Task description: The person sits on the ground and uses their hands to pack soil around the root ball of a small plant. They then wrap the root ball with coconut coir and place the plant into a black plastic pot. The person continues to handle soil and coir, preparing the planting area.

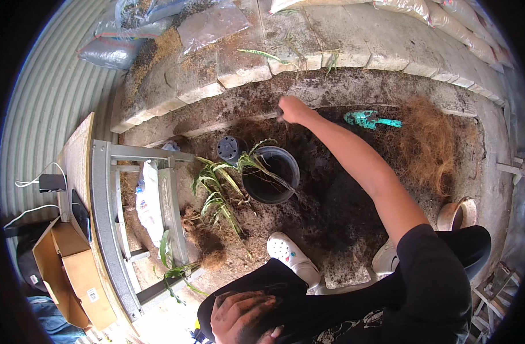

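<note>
My right hand (295, 110) reaches out over the soil near the low concrete ledge. Its fingers are curled, and a small dark bit shows beneath them, too unclear to name. Nearer to me, my left hand (244, 317) rests on my knee, soil on its fingers and nothing held. A black plastic plant pot (295, 172) stands on the ground, with an uprooted leafy plant (267, 168) lying across its rim. Beside it is a smaller black pot (229, 148), upside down. Dark loose soil (340, 202) spreads to the pot's right. A teal hand trowel (372, 119) lies beyond my forearm.
Brown coir fibre (430, 146) is heaped at the right, near a round clay-coloured pot (457, 215). More uprooted plants (217, 198) lie left of the black pot. A metal-framed table (116, 232) borders the left side. Concrete blocks (288, 38) line the back, with filled bags (112, 51) on them.
</note>
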The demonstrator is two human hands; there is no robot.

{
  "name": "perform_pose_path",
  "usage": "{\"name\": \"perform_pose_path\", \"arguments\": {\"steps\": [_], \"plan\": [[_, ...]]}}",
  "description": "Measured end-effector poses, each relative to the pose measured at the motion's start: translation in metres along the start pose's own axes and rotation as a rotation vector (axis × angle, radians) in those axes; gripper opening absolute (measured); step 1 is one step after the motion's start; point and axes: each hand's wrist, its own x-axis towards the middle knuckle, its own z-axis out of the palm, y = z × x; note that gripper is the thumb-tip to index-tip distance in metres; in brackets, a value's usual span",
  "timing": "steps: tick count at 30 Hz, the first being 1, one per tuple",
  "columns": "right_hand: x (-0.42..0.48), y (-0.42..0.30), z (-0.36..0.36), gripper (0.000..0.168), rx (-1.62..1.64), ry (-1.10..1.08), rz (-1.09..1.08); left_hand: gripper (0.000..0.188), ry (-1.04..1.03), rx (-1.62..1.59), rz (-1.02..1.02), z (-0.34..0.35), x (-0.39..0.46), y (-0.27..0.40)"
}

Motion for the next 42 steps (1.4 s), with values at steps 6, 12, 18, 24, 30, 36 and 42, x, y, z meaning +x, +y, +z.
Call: {"name": "perform_pose_path", "arguments": {"steps": [6, 12, 18, 24, 30, 36, 42], "plan": [[0.033, -0.014, -0.037, 0.028, 0.081, 0.127, -0.072, 0.035, -0.009, 0.0, 0.034, 0.002, 0.005, 0.001], [-0.018, -0.044, -0.081, 0.022, -0.179, 0.271, -0.092, 0.036, 0.03, -0.008, -0.036, 0.003, -0.001, 0.004], [-0.083, 0.046, -0.038, 0.044, -0.018, 0.403, -0.086, 0.036, 0.038, 0.007, -0.017, 0.006, 0.001, 0.007], [-0.217, 0.091, 0.086, 0.042, -0.301, 0.473, -0.035, 0.035, 0.027, 0.023, -0.01, 0.007, 0.002, 0.014], [-0.271, 0.065, 0.113, 0.041, -0.147, 0.375, 0.135, 0.036, -0.018, 0.06, -0.052, 0.009, 0.002, 0.024], [-0.376, 0.073, 0.157, 0.05, 0.052, 0.338, 0.076, 0.034, 0.001, 0.061, -0.056, 0.015, -0.005, 0.029], [-0.415, 0.087, 0.129, 0.038, 0.058, 0.271, 0.078, 0.029, 0.013, 0.04, -0.076, 0.019, -0.012, 0.03]]}}
